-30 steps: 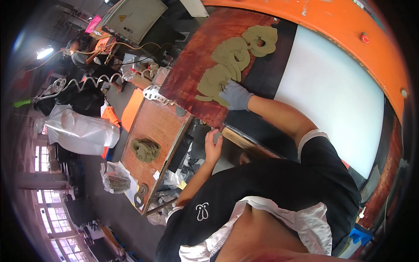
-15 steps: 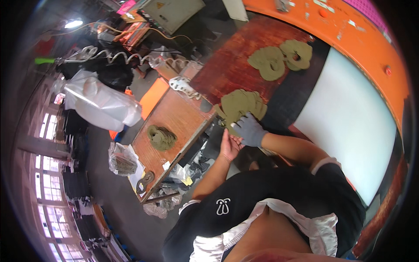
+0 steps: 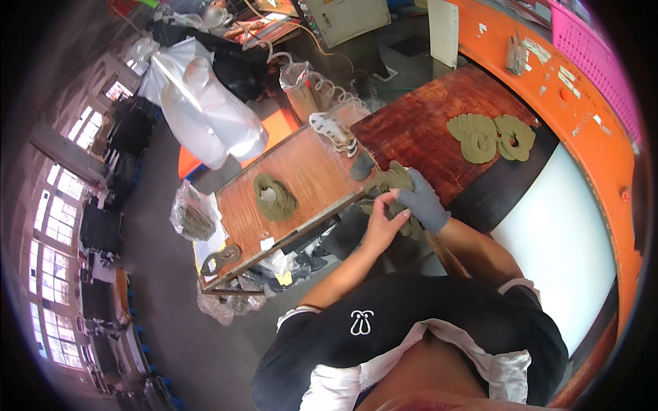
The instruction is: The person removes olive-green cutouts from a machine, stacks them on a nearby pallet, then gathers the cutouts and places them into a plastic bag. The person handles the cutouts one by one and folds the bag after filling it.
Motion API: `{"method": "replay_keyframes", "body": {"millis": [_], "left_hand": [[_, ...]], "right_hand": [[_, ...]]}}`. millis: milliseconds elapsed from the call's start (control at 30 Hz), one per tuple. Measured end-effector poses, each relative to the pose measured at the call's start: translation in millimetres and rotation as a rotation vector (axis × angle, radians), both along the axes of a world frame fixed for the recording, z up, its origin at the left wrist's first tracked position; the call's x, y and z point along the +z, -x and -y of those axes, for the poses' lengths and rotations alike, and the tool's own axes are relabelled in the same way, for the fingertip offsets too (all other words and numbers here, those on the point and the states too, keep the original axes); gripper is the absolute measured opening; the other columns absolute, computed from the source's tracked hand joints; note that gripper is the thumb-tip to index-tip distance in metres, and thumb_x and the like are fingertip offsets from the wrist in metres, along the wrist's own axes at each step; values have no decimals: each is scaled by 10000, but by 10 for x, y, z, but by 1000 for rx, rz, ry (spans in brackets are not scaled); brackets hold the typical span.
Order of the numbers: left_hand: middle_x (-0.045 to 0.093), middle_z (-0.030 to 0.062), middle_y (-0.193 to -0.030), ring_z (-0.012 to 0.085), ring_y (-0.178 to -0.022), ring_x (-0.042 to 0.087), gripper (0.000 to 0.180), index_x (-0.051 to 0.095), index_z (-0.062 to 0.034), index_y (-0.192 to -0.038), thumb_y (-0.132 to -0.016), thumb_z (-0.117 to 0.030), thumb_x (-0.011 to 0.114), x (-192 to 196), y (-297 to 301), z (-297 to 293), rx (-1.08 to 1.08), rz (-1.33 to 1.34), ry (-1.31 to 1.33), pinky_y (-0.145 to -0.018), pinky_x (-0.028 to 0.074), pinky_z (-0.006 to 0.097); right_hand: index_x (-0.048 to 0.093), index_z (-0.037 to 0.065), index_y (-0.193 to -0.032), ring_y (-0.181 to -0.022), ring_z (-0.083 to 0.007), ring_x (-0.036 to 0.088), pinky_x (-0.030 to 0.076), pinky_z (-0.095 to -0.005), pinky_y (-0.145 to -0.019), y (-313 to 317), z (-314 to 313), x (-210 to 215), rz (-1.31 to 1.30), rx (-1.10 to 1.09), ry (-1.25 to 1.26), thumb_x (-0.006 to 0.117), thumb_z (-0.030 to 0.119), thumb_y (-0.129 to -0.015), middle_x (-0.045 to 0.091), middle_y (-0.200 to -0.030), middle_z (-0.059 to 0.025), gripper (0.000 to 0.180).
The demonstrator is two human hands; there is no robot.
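At the near corner of the wooden side table [image 3: 312, 185], both hands: together at 3 o'clock from the centre of the view, over an olive bundle [image 3: 388, 179] of flat cut pieces.
Gloved right hand [image 3: 426, 204]: in a grey glove, clamped over the bundle, pieces fanned past its fingers towards 10 o'clock.
Bare left hand [image 3: 379, 222]: against the glove's fingertips; whether it gripped any piece could not be told.
Olive bundle: between the hands and the table corner, partly hidden by the glove.
Red-brown board [image 3: 418, 109]: between 1 and 2 o'clock, bearing two olive piles [image 3: 478, 139] of looped pieces side by side at 2 o'clock.
Side table contents: an olive stack [image 3: 275, 200] at 9 o'clock; a dark looped piece [image 3: 223, 259] at 8 o'clock; a pale perforated object [image 3: 333, 132] at 12 o'clock; a dark rounded lump [image 3: 362, 166] at 1 o'clock.
White surface [image 3: 562, 253]: between 3 and 4 o'clock, alongside the orange housing [image 3: 480, 44].
Pink basket [image 3: 596, 61]: at 2 o'clock, beyond the housing.
Clear plastic bag [image 3: 205, 103]: between 10 and 11 o'clock, bulky and creased.
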State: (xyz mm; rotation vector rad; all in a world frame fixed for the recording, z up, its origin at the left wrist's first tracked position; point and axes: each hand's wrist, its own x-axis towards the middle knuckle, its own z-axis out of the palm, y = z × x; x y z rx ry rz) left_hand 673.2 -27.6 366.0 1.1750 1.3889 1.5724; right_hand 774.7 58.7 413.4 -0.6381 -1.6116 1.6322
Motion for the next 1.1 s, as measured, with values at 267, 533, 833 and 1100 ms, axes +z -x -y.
{"method": "replay_keyframes", "body": {"millis": [267, 533, 833, 1100], "left_hand": [[601, -1, -823, 67, -784, 537, 139, 573, -42, -829, -734, -70, 671, 149, 824, 626, -3, -34, 168, -722, 438, 226], [620, 63, -911, 154, -861, 594, 407, 530, -5, -1058, -696, -119, 677, 89, 1257, 984, 109, -232, 298, -757, 465, 293], [623, 16, -872, 89, -817, 571, 304, 570, -5, -1042, -761, -96, 645, 57, 965, 568, 75, 125, 304, -718, 467, 251], [582, -5, -924, 79, -843, 543, 254, 527, -37, -977, -750, 23, 624, 36, 652, -28, 34, 142, 232, -772, 440, 249]], "right_hand": [[403, 21, -1269, -930, -112, 492, 429, -270, -803, 539, 424, 98, 145, 351, 121, 591, 127, -790, 525, -1037, -40, 525], [405, 1, -1261, -994, -124, 479, 408, -280, -862, 1177, 776, -65, 136, 369, -29, 594, 126, -807, 526, -1090, -67, 507], [325, -7, -1315, -1037, -159, 485, 403, -311, -892, 772, 233, -193, 62, 494, -60, 548, 86, -817, 505, -1136, -87, 553], [409, 16, -1217, -942, -170, 522, 427, -328, -810, 601, -212, -468, 31, 310, -229, 526, 148, -853, 544, -1024, -117, 404]]}}
